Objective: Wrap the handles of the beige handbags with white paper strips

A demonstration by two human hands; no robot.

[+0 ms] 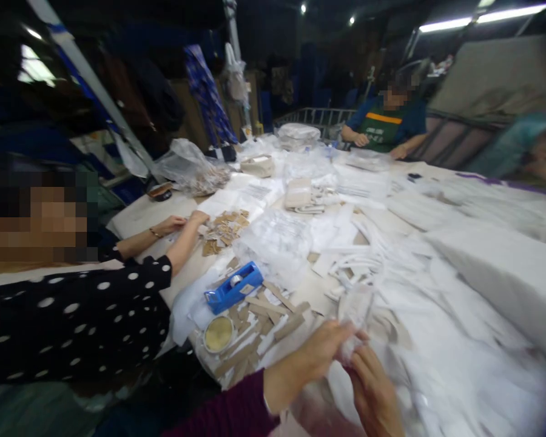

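My left hand [316,355], in a maroon sleeve, and my right hand [373,388] meet at the table's near edge. Both pinch a small clear plastic packet [355,312] that stands up between them. It is blurred, so I cannot make out what is inside. Just left of my hands lie several brown cardboard strips [264,321], a blue tape dispenser [233,288] and a round yellowish tin [218,334].
A person in a black dotted top [73,315] sits on my left, hands at a heap of brown tags [222,229]. Another person in a green vest [384,124] works at the far end. White folded pieces and clear bags [437,291] cover the table.
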